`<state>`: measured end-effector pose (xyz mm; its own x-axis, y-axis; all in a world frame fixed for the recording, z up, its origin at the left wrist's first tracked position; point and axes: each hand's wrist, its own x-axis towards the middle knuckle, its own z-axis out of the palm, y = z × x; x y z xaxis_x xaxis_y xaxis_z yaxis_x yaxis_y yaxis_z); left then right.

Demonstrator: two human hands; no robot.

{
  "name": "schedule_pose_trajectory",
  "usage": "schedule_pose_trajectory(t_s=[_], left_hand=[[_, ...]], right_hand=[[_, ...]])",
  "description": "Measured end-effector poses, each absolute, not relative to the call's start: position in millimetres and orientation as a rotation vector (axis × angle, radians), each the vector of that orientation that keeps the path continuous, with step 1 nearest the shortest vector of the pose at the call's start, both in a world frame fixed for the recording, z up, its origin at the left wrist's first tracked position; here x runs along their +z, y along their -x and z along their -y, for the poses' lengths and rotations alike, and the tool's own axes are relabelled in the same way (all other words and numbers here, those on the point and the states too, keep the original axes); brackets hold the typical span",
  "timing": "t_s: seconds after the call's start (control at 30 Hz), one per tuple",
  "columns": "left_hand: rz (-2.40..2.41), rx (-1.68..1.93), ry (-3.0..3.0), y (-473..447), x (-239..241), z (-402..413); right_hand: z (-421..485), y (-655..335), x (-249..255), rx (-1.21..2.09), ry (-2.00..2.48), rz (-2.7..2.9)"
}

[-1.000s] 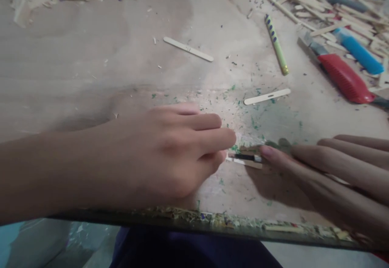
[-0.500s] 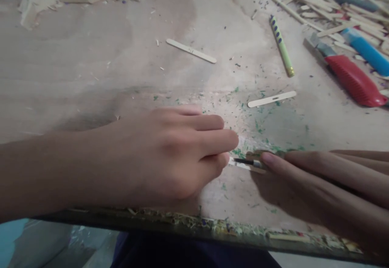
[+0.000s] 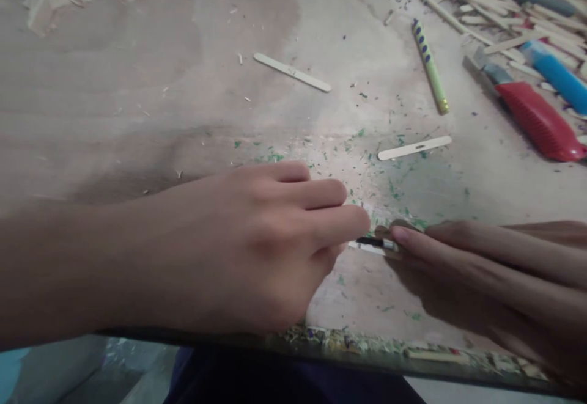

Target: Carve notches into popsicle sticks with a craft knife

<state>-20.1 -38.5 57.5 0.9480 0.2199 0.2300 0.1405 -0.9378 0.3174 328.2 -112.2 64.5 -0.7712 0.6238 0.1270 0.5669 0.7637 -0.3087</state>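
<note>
Here I have the left hand [image 3: 257,245] lying low over the near part of the wooden board [image 3: 137,98], its fingers curled in tight, the tips closed right at the left end of a short stick piece [image 3: 373,245]; whether they actually pinch it I cannot tell, since the knuckles hide the contact. The right hand [image 3: 495,275] comes in from the right with its fingers stretched out flat and together, gripping nothing, the foremost fingertip pressing on the right end of that same piece. The piece lies flat between the two hands, near the board's front edge, among green shavings [image 3: 394,187]. Farther back lie a craft stick [image 3: 414,146], a striped pencil [image 3: 430,65] and a red utility knife [image 3: 536,117], all well apart from both hands.
</note>
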Motion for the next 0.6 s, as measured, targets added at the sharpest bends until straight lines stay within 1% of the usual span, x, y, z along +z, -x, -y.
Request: schedule_pose_trajectory(t_s=[0.13,0.37,0.6], left_hand=[[-0.298,0.388,-2.807,22.1,58.7,38.1],[-0.298,0.366,-2.789,24.1,61.9,34.0],[-0.341,0.365,-2.711,22.1,57.9,34.6]], right_hand=[[105.1,-331.9,61.6,0.452,0.97,2.697],[104.7,-344.7,68.8,0.225,0.842,2.844],[116.6,-342.1,75.6,0.278,0.933,2.866]])
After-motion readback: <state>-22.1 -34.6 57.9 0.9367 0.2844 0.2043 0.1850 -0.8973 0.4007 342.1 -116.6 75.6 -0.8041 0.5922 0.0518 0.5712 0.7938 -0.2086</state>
